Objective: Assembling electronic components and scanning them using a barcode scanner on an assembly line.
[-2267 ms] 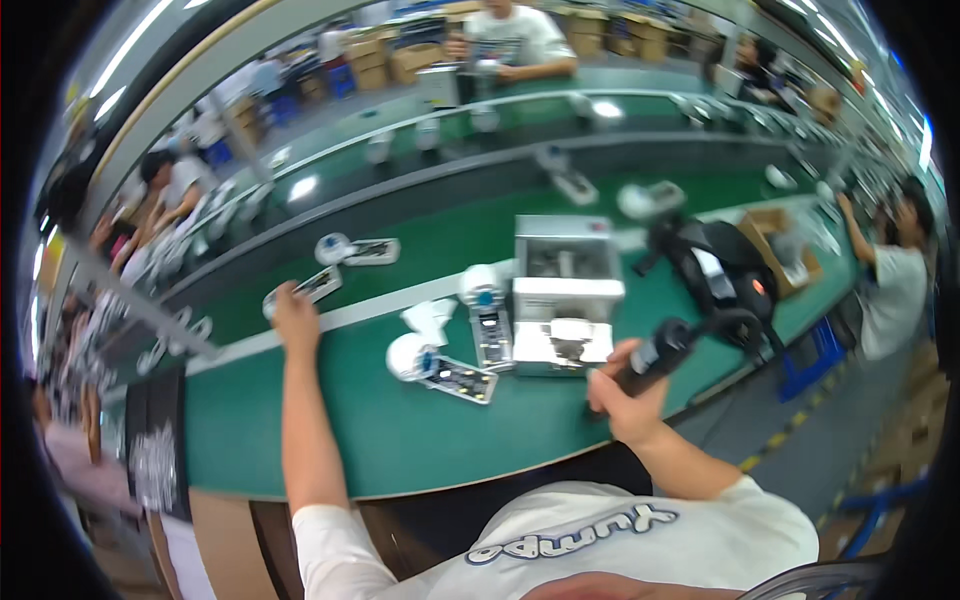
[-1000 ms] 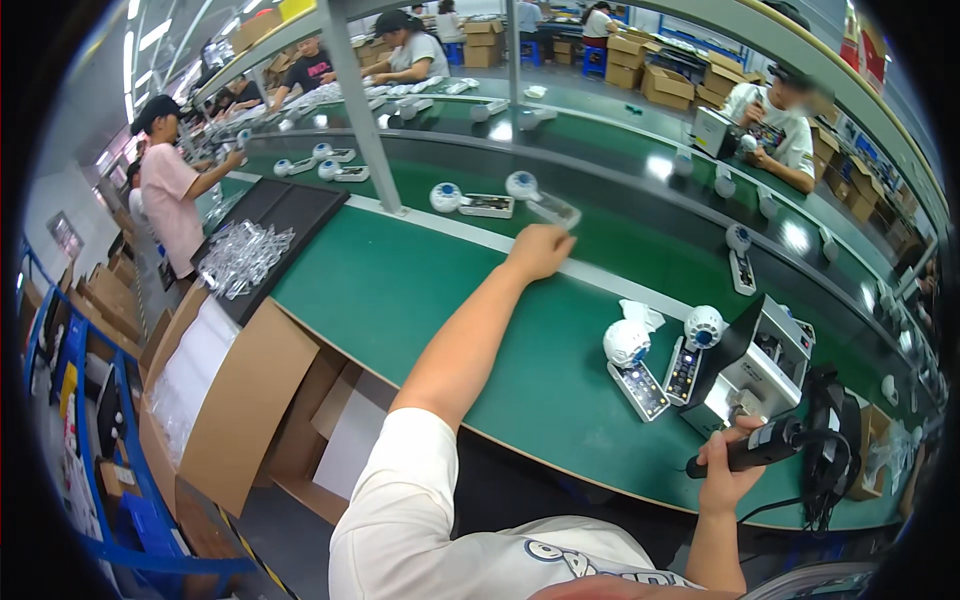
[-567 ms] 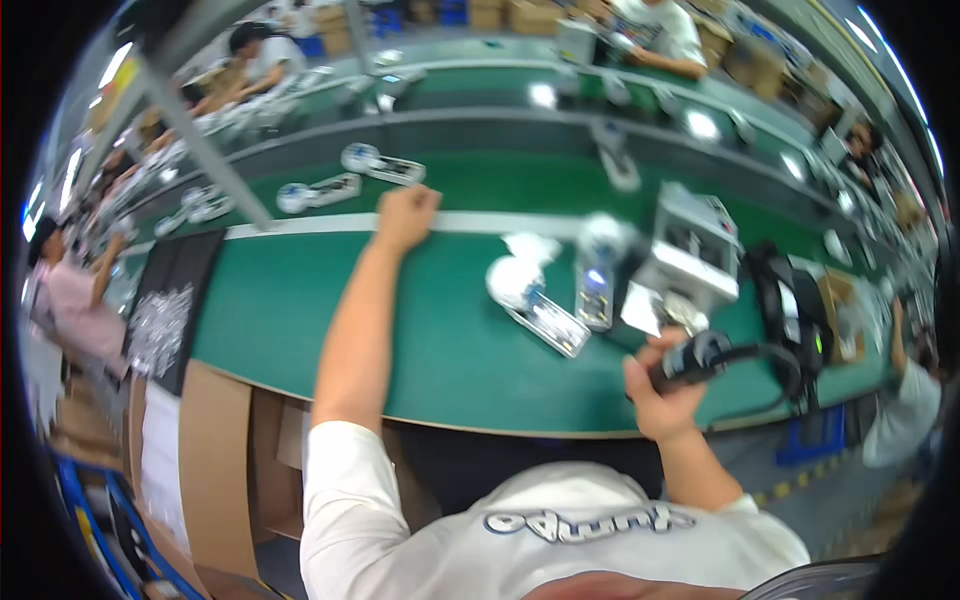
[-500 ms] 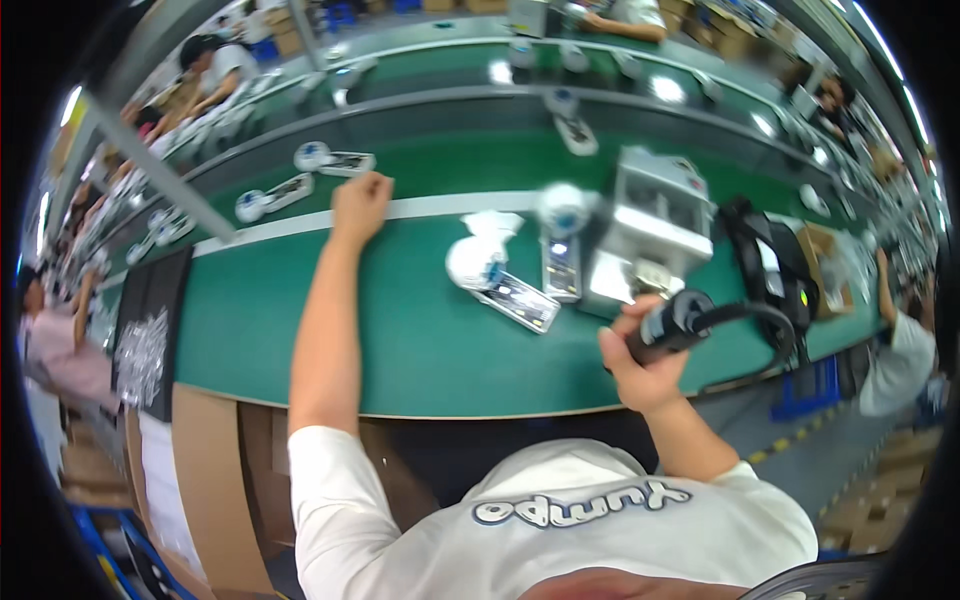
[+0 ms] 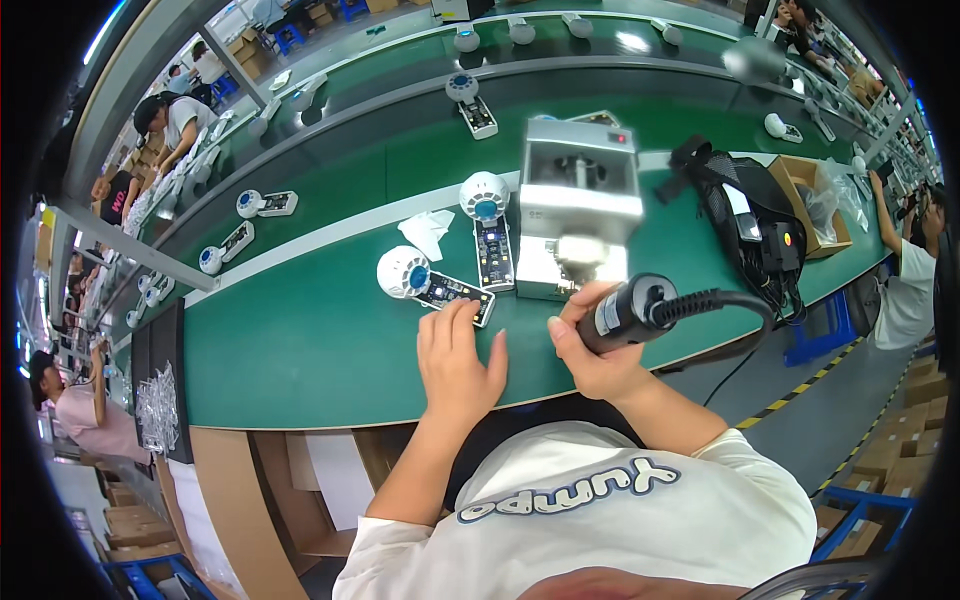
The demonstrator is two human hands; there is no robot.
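Observation:
My right hand (image 5: pixel 603 362) is wrapped round a black electric screwdriver (image 5: pixel 625 315), its thick cable looping off to the right. Fingers outstretched and thumb apart, my left hand (image 5: pixel 458 360) rests its fingertips on the lower end of a white round-headed handheld device (image 5: pixel 403 272). The handle of that device lies uncovered, with a circuit board showing. A second such device (image 5: pixel 485 195) lies upright behind it, beside a silver box-shaped machine (image 5: pixel 580 175). The screwdriver's tip is hidden behind my right hand. A crumpled white tissue (image 5: pixel 427 232) lies between the left hand's device and the conveyor.
A black bag (image 5: pixel 755 225) and an open cardboard box (image 5: pixel 805 205) stand on the green table's right. A black tray (image 5: pixel 158 385) of small clear parts sits at the left edge. More devices (image 5: pixel 265 204) lie on the green conveyor behind. Other people work at both sides.
My left hand has come back from the conveyor's edge, moving right and nearer, onto the device's handle. My right hand still grips the screwdriver. The view has turned somewhat to the right.

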